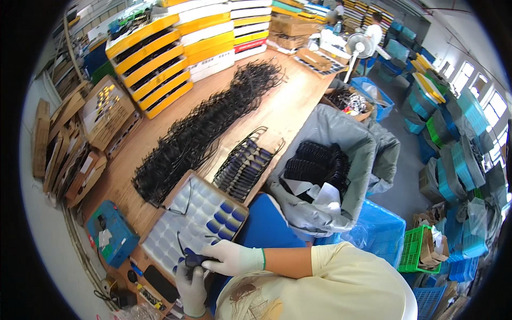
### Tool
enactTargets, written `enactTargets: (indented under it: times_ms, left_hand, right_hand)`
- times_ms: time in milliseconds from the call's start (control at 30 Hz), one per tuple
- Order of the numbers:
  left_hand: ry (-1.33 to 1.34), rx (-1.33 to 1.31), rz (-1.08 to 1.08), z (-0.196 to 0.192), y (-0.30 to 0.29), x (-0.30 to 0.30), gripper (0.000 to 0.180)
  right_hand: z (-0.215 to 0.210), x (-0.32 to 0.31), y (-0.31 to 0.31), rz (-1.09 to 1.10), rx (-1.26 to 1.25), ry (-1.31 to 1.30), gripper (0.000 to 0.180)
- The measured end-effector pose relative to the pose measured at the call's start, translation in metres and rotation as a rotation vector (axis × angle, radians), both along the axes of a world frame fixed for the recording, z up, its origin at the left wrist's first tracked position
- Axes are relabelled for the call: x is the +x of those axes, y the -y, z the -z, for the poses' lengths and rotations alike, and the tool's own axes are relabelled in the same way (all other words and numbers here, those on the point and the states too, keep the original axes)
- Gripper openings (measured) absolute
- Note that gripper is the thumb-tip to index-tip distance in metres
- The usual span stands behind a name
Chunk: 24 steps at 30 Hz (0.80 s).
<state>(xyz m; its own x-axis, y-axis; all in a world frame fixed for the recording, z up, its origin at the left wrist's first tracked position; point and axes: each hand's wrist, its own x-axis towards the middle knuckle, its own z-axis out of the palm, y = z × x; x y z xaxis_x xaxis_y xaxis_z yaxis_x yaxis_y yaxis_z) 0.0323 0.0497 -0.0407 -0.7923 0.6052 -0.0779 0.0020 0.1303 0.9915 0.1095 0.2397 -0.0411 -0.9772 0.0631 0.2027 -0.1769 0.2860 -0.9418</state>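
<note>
From where I stand, the blue box (111,240) sits left of the pocketed tray (205,198), apparently within reach. The left hand (193,292) and right hand (229,257) pinch dark glasses (193,260) at the tray's near edge, probably for steadiness; overlapping fingers obscure exact contact. Rightward, bare tabletop (290,114) leaves room before the lined bin (341,125).

This is a factory workshop: dark eyewear frames (200,130) massed along a wooden tabletop (293,101), stacked yellow and white trays (160,72), piled blue crates (463,162) and a standing fan (361,46) show it.
</note>
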Motion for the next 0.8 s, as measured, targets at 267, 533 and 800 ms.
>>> enactTargets:
  times_ms: [267,533,800]
  left_hand:
    - [-0.211,-0.069,0.097,-0.016,-0.005,-0.01,0.026]
    - [-0.273,-0.212,0.198,-0.021,-0.039,-0.041,0.033]
    - [-0.417,-0.672,-0.413,0.04,-0.057,-0.227,0.067]
  right_hand:
    - [-0.014,-0.004,-0.015,-0.131,-0.13,0.136,0.025]
    - [0.005,-0.013,-0.057,-0.165,-0.076,0.149,0.023]
    - [0.048,-0.054,-0.265,0.839,0.754,0.304,0.032]
